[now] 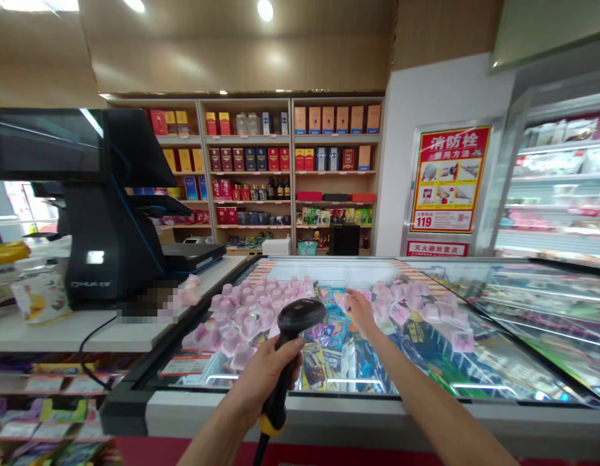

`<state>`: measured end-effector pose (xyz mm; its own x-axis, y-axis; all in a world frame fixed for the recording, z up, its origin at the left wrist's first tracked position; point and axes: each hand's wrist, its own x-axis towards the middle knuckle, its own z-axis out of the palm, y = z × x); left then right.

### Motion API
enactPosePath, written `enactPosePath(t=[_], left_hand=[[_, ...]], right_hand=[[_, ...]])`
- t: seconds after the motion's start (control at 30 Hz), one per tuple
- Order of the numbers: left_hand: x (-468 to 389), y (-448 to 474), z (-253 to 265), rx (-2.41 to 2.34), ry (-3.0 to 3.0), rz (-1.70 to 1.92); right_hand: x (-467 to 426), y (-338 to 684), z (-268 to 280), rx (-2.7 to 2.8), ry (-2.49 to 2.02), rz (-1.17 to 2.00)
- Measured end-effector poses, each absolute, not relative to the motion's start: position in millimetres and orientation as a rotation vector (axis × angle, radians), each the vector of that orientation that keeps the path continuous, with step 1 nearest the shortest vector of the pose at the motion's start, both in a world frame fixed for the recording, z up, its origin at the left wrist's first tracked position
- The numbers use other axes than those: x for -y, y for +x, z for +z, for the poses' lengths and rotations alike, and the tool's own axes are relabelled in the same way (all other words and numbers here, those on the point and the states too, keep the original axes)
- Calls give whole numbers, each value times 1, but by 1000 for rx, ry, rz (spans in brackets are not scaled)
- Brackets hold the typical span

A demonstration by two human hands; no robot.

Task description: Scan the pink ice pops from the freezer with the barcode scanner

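A black barcode scanner (300, 314) with a yellow-edged handle end is gripped in my left hand (270, 372). Its head sits above the glass lid, and its cable runs down out of the view. Stretched forward over the glass, my right hand (362, 312) has its fingers closed at a small pink cup (343, 301), partly hidden by the fingers. Many similar pink cups (241, 317) stand in a cluster on the glass at the left. Another group of pink cups (411, 298), some showing labels, stands to the right of my right hand.
Beneath the cups is a glass-topped chest freezer (222, 411) with packaged goods inside. At left a black checkout terminal (110, 239) stands on a white counter (110, 336), beside a pouch (40, 294). Shelves (292, 145) of boxes and bottles line the back wall. Display cases are at right.
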<state>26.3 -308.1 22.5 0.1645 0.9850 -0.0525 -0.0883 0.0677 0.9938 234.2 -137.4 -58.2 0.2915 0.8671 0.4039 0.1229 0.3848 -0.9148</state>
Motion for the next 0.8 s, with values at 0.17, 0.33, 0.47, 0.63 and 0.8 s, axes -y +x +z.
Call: enactPosePath(t=[0.17, 0.33, 0.47, 0.63, 0.8], left_hand=[[306, 22, 24, -1072, 1169, 1106], [299, 7, 20, -1069, 1114, 1128], [292, -8, 13, -1093, 1129, 1119], [292, -20, 8, -1112, 1085, 1135], [295, -27, 6, -1150, 1039, 1181]], right_hand=[[145, 243, -63, 1805, -1475, -234], [149, 266, -69, 1823, -1788, -550], [149, 267, -64, 1755, -1804, -657], [128, 206, -53, 1934, -1544, -428], [98, 144, -54, 2177, -1335, -113]])
